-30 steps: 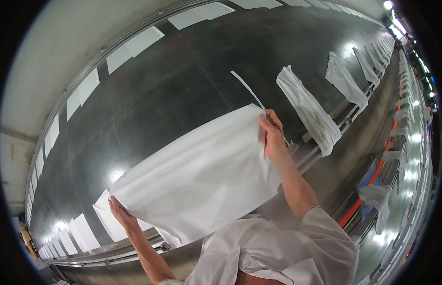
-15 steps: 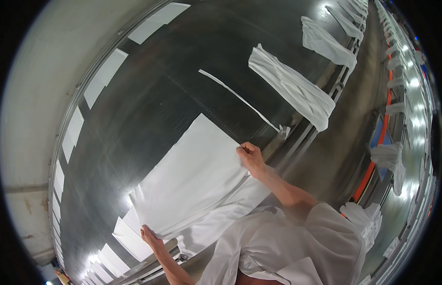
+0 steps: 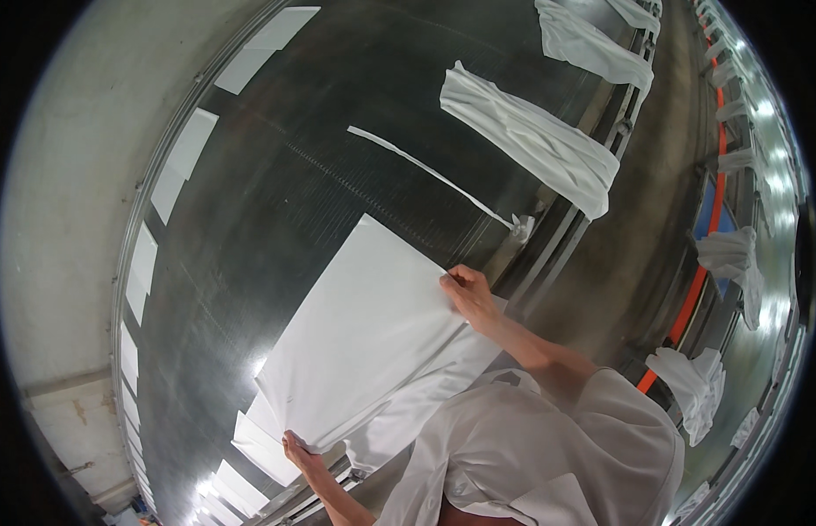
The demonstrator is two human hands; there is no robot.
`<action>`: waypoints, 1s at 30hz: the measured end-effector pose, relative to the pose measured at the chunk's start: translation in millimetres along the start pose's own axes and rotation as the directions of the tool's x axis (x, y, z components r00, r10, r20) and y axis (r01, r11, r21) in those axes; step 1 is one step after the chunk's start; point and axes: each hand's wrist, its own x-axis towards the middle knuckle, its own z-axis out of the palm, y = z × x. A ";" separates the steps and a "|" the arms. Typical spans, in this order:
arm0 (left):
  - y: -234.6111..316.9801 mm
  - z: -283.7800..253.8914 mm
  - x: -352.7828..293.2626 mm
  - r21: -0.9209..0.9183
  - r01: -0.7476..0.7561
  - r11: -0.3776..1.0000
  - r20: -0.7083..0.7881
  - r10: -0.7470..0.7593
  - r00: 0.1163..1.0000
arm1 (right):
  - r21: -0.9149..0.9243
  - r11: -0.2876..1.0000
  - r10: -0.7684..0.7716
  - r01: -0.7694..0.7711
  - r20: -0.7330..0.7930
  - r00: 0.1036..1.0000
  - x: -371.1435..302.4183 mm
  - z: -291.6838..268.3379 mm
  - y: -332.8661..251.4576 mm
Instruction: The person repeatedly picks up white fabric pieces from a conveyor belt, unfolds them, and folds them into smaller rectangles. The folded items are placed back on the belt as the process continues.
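A white fabric piece [image 3: 364, 316] is stretched over the near edge of a long dark table [image 3: 276, 202]. Its far part lies mostly flat, while folds run across the near part, which hangs toward my body. My right hand [image 3: 468, 294] pinches the right edge, thumb and fingers pressed together. At the near left corner, my left hand [image 3: 301, 444] grips the same fabric with closed fingers. Another white piece [image 3: 266, 438] shows partly beneath the left side of the fabric.
A thin white strip [image 3: 425, 171] lies across the table, ending by a small crumpled bit at the metal rail [image 3: 548, 263]. Beyond it a bunched white cloth [image 3: 531, 136] overhangs the rail. White panels [image 3: 184, 162] line the far edge. Across the aisle, cloths [image 3: 732, 263] hang near an orange strip.
The view has shifted a little, so the table and cloths sit differently in it. Both hands keep their hold, and the fabric's left edge looks straighter.
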 end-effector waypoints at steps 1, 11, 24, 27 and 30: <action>1.1 0.0 -0.9 0.021 0.022 1.000 -0.010 -0.022 1.000 | -0.010 1.000 -0.011 0.011 0.006 1.000 -0.5 -1.1 1.3; -4.8 -22.9 1.5 -0.004 0.078 0.997 0.033 -0.078 0.996 | 0.042 0.999 0.029 -0.028 -0.022 0.999 -4.7 -7.2 13.8; -5.4 -23.5 -9.0 0.008 0.084 0.996 0.035 -0.084 0.996 | -0.185 0.982 0.008 -0.020 -0.069 0.998 -4.0 -8.4 -1.2; -8.4 -24.9 -8.6 -0.003 0.091 0.996 0.010 -0.091 0.996 | -0.148 0.988 0.022 -0.034 -0.077 0.997 -4.1 -7.9 -6.1; -15.6 -29.7 -8.4 -0.044 0.095 0.994 0.009 -0.095 0.995 | -0.162 0.985 0.049 -0.061 -0.078 0.996 -7.3 -9.5 -11.2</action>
